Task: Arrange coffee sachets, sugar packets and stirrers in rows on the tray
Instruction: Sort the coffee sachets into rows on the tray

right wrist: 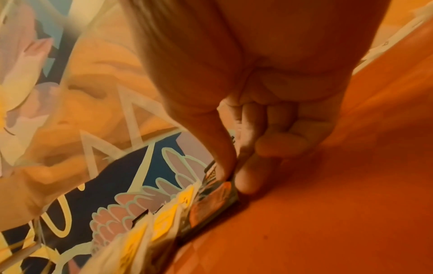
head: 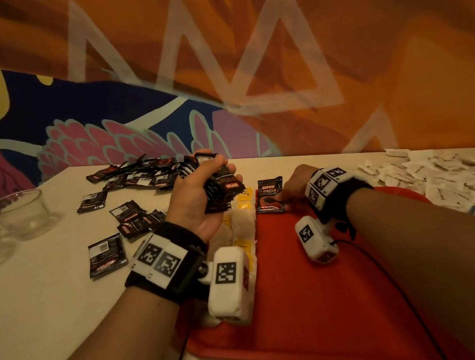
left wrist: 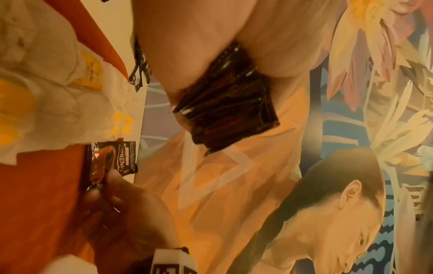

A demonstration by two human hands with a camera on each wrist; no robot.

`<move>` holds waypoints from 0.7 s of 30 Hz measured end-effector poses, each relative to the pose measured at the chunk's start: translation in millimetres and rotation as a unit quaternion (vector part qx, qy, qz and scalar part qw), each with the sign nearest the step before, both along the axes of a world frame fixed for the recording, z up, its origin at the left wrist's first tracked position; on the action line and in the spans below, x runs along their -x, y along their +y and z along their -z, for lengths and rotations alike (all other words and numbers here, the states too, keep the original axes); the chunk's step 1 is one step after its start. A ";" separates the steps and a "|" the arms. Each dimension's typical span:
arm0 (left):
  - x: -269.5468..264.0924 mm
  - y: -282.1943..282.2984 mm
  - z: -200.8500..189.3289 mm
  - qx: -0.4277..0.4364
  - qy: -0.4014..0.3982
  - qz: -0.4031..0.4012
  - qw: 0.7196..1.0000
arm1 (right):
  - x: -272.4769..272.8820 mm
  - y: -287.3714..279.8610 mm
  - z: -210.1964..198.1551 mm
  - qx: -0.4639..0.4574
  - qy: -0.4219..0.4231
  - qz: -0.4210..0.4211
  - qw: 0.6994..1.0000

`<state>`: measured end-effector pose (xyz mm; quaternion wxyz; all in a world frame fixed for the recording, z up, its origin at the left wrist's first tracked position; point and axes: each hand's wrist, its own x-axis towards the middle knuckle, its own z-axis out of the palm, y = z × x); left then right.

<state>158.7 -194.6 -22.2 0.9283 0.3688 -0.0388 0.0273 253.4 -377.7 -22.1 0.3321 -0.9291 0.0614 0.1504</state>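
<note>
A red tray (head: 316, 303) lies in front of me on a white table. My left hand (head: 202, 189) hovers over the tray's left edge and grips a stack of black coffee sachets (head: 222, 190), seen edge-on in the left wrist view as a stack (left wrist: 229, 103). My right hand (head: 293, 188) pinches the right edge of one black coffee sachet (head: 270, 195) lying flat at the tray's far left corner; thumb and forefinger hold that sachet (right wrist: 211, 200). A row of white and yellow packets (head: 242, 223) runs along the tray's left side, beside the sachet.
Loose black sachets (head: 130, 179) are scattered over the table to the left and behind. A heap of white sugar packets (head: 441, 176) lies at the right. Glass cups (head: 19, 211) stand at the far left. A painted wall rises behind the table.
</note>
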 end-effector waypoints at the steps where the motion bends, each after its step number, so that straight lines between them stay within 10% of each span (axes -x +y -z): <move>1: 0.7 -0.5 -1.0 -0.002 -0.001 -0.002 1.000 | 1.6 1.3 -0.5 -0.021 0.003 0.007 1.000; 17: 13.3 -11.0 -6.1 0.031 0.001 0.083 0.996 | 12.9 -15.9 -15.9 -0.027 -0.080 -0.021 0.996; 21: 15.3 -16.9 -5.5 -0.019 0.020 0.099 0.995 | 38.1 -23.2 -23.2 -0.206 -0.169 -0.067 0.961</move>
